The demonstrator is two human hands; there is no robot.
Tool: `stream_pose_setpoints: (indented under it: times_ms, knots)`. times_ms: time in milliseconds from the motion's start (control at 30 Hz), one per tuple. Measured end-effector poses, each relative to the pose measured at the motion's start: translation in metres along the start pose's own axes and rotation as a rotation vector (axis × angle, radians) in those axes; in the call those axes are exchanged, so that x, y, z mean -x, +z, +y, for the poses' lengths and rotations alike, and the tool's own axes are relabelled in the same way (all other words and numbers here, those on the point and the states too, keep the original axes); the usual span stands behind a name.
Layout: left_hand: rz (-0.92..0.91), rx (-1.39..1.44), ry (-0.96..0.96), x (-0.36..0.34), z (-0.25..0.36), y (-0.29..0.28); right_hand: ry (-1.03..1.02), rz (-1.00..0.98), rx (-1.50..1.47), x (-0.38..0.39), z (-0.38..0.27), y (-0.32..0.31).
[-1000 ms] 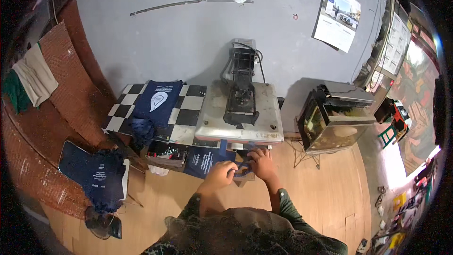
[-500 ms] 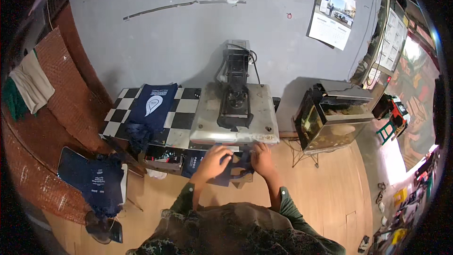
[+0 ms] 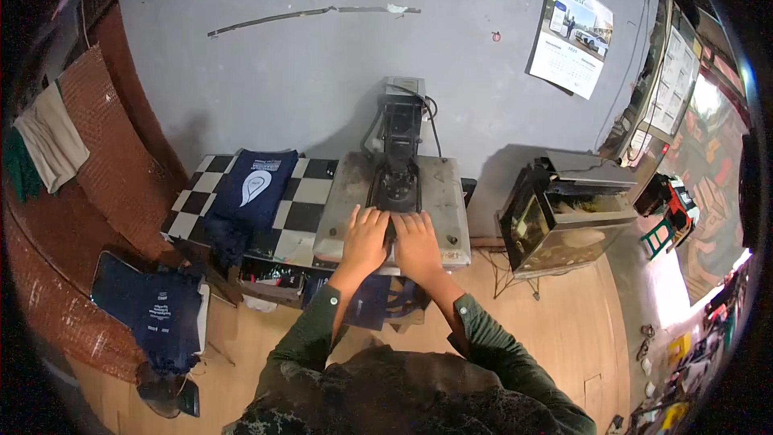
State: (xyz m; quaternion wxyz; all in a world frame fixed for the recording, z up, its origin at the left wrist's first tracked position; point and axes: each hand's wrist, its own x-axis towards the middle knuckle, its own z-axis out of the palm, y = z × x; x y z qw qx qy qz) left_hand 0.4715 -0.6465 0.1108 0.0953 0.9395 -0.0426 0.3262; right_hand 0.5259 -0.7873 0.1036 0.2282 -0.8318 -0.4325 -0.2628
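Observation:
A heat press with a broad metal plate [image 3: 338, 221] stands at the front of the checkered table. Side by side at the front of the press, my left hand [image 3: 366, 242] and my right hand [image 3: 415, 243] reach over the plate, fingers pointing away from me. Both curl over the dark heat press handle [image 3: 392, 211], most of which they cover. Below the plate's front edge hangs navy printed fabric [image 3: 369, 306]; its upper part is hidden under the press.
Navy cloth with a white print [image 3: 259, 185] lies on the checkered table [image 3: 302, 213] at left. More navy printed cloth [image 3: 165, 310] rests on a chair lower left. To the right, a glass tank [image 3: 564, 246] stands on a thin wire stand. A grey wall rises behind.
Both hands have moved forward and up from the fabric at the plate's front edge onto the press handle. The view has shifted slightly.

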Motion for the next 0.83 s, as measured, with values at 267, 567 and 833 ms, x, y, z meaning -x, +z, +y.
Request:
stream_pose_setpoints:
  times_ms: [267, 567, 833]
  knots:
    - [-0.183, -0.103, 0.072, -0.037, -0.027, 0.021, -0.062, -0.437, 0.164, -0.054, 0.026, 0.024]
    - [-0.183, 0.029, 0.2, -0.037, -0.041, 0.026, -0.14, -0.249, -0.011, -0.042, 0.036, 0.021]
    - [-0.25, 0.037, 0.209, -0.036, -0.043, 0.022, -0.133, -0.282, 0.081, -0.035, 0.037, 0.023]
